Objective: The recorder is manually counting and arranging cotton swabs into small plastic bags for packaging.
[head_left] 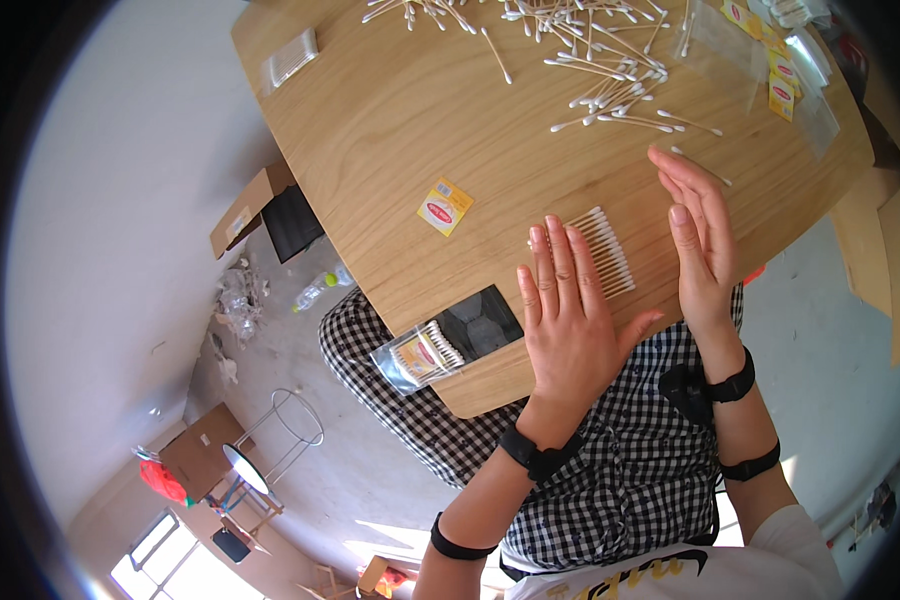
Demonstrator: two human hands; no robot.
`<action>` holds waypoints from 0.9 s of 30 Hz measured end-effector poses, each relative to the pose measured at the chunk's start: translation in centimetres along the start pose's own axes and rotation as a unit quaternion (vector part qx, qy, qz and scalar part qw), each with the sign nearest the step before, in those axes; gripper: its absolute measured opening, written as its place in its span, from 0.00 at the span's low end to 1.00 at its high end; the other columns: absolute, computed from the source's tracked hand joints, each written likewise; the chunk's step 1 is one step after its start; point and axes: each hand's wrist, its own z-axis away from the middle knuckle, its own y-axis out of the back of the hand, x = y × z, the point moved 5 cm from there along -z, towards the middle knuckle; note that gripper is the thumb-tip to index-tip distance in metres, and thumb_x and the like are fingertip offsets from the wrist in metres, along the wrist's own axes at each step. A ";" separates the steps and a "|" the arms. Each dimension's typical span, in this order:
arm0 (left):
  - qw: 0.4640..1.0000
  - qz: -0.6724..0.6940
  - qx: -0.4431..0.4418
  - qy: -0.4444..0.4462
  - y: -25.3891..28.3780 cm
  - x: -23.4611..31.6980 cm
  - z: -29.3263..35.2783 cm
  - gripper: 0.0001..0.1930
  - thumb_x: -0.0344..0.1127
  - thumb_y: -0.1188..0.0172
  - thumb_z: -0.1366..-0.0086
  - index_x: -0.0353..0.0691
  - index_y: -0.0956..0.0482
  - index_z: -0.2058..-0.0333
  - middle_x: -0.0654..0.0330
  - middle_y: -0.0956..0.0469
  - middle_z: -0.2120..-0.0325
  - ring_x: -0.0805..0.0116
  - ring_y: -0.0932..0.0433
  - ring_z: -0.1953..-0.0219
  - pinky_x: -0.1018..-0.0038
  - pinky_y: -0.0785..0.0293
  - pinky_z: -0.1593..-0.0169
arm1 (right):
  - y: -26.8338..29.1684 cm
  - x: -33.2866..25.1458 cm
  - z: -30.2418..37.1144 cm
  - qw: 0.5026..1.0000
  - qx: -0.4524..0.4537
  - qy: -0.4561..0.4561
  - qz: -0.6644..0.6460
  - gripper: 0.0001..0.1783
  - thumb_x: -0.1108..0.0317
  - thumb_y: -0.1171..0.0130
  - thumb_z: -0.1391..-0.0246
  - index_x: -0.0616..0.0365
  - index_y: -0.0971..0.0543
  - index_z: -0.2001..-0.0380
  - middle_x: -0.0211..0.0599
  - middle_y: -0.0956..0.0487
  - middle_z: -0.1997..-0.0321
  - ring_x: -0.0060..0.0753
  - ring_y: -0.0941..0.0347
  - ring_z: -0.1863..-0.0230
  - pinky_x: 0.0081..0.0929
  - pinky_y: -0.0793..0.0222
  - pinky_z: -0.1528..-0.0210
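A neat row of cotton swabs (610, 252) lies side by side on the wooden table. My left hand (570, 320) is flat over the row's left part, fingers stretched out, hiding some of the swabs. Whether it presses on them or hovers just above, I cannot tell. To the right of the row, my right hand (703, 255) is held on edge with its fingers extended and nothing in them. Left of my left hand, a clear bag (420, 357) of swabs with a yellow card rests partly on a dark pad (482, 320).
Loose cotton swabs (610, 75) lie scattered along the table's far side. One yellow card (445, 207) sits left of the row; more yellow cards (782, 85) and clear bags are at the far right. A filled clear bag (292, 62) lies near the far left corner.
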 end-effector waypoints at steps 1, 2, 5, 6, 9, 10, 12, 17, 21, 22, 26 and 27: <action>1.000 -0.004 -0.029 0.005 -0.6 0.0 -0.1 0.58 0.71 0.48 0.43 0.21 0.54 0.35 0.34 0.56 0.32 0.41 0.59 0.28 0.49 0.59 0.30 | -0.2 0.0 0.1 1.000 0.000 0.012 0.002 0.21 0.69 0.55 0.33 0.67 0.34 0.41 0.50 0.32 0.37 0.42 0.38 0.34 0.39 0.46 0.31; 1.000 -0.014 -0.025 0.006 -0.6 -0.2 -0.2 0.57 0.71 0.47 0.43 0.21 0.51 0.35 0.34 0.54 0.32 0.41 0.57 0.29 0.49 0.57 0.30 | -0.3 -0.1 0.1 1.000 0.000 0.023 0.004 0.20 0.75 0.53 0.35 0.66 0.33 0.42 0.49 0.30 0.38 0.42 0.36 0.35 0.37 0.45 0.32; 0.999 -0.029 -0.017 0.005 -0.9 -0.2 -0.1 0.57 0.70 0.47 0.43 0.20 0.50 0.36 0.34 0.53 0.33 0.41 0.56 0.29 0.51 0.56 0.30 | 0.2 -0.3 0.5 0.996 -0.009 0.032 0.080 0.15 0.81 0.52 0.42 0.63 0.23 0.53 0.46 0.28 0.40 0.43 0.34 0.36 0.36 0.40 0.35; 1.000 -0.027 -0.014 0.005 -0.9 0.0 -0.2 0.57 0.70 0.47 0.43 0.20 0.50 0.36 0.34 0.53 0.33 0.41 0.56 0.29 0.51 0.56 0.30 | 0.8 -0.3 0.5 0.996 -0.010 0.035 0.082 0.15 0.81 0.52 0.42 0.63 0.23 0.53 0.46 0.28 0.40 0.43 0.34 0.36 0.36 0.40 0.35; 1.000 -0.019 -0.010 0.000 -0.8 0.3 -0.4 0.56 0.69 0.46 0.43 0.20 0.50 0.36 0.34 0.52 0.33 0.42 0.55 0.29 0.52 0.55 0.30 | 1.4 0.0 0.8 0.985 -0.061 0.061 0.147 0.13 0.86 0.51 0.51 0.60 0.19 0.72 0.43 0.24 0.46 0.44 0.32 0.38 0.35 0.35 0.40; 1.000 -0.024 -0.010 0.000 -0.7 0.3 -0.4 0.56 0.69 0.46 0.43 0.20 0.50 0.36 0.34 0.52 0.33 0.42 0.55 0.29 0.52 0.55 0.30 | 1.1 -0.1 0.6 0.983 -0.067 0.079 0.153 0.12 0.86 0.51 0.54 0.60 0.21 0.78 0.41 0.23 0.47 0.43 0.32 0.39 0.34 0.34 0.42; 1.000 -0.027 -0.009 0.002 -0.7 0.2 -0.5 0.55 0.69 0.46 0.43 0.20 0.49 0.36 0.34 0.52 0.33 0.42 0.55 0.29 0.52 0.55 0.30 | 0.8 -0.4 0.6 0.979 -0.076 0.097 0.159 0.13 0.87 0.51 0.56 0.59 0.23 0.84 0.39 0.22 0.49 0.43 0.31 0.40 0.33 0.32 0.44; 1.000 -0.003 0.006 0.001 -0.7 0.3 -0.6 0.55 0.68 0.46 0.42 0.20 0.49 0.36 0.34 0.51 0.33 0.41 0.54 0.29 0.52 0.55 0.30 | 0.3 -0.4 0.9 0.962 -0.127 0.107 0.216 0.13 0.86 0.48 0.56 0.57 0.24 0.87 0.31 0.20 0.51 0.43 0.31 0.40 0.32 0.32 0.47; 1.000 -0.002 0.007 0.001 -0.8 0.3 -0.7 0.54 0.68 0.46 0.42 0.20 0.49 0.36 0.34 0.51 0.33 0.41 0.54 0.29 0.52 0.55 0.30 | 0.3 -0.2 0.9 0.960 -0.135 0.110 0.218 0.12 0.84 0.46 0.57 0.57 0.24 0.87 0.31 0.20 0.51 0.43 0.32 0.40 0.34 0.33 0.46; 1.000 -0.003 0.007 0.001 -0.8 0.3 -0.7 0.54 0.68 0.46 0.42 0.20 0.49 0.36 0.34 0.51 0.33 0.41 0.54 0.29 0.52 0.55 0.30 | 0.3 -0.2 0.8 0.960 -0.134 0.110 0.219 0.12 0.84 0.46 0.57 0.57 0.24 0.87 0.31 0.20 0.51 0.43 0.32 0.40 0.35 0.33 0.45; 1.000 -0.003 0.011 0.000 -0.7 0.4 -1.0 0.54 0.68 0.46 0.42 0.20 0.49 0.36 0.34 0.51 0.33 0.41 0.53 0.29 0.52 0.55 0.30 | 0.4 0.1 0.6 0.966 -0.126 0.099 0.203 0.11 0.84 0.46 0.57 0.57 0.25 0.87 0.32 0.20 0.51 0.44 0.32 0.40 0.36 0.34 0.44; 1.000 -0.003 0.011 0.001 -0.8 0.4 -1.0 0.54 0.68 0.46 0.42 0.20 0.49 0.36 0.34 0.51 0.33 0.41 0.53 0.29 0.52 0.55 0.30 | 0.4 0.1 0.5 0.966 -0.127 0.099 0.203 0.11 0.84 0.46 0.57 0.57 0.25 0.87 0.32 0.20 0.51 0.44 0.32 0.40 0.36 0.34 0.44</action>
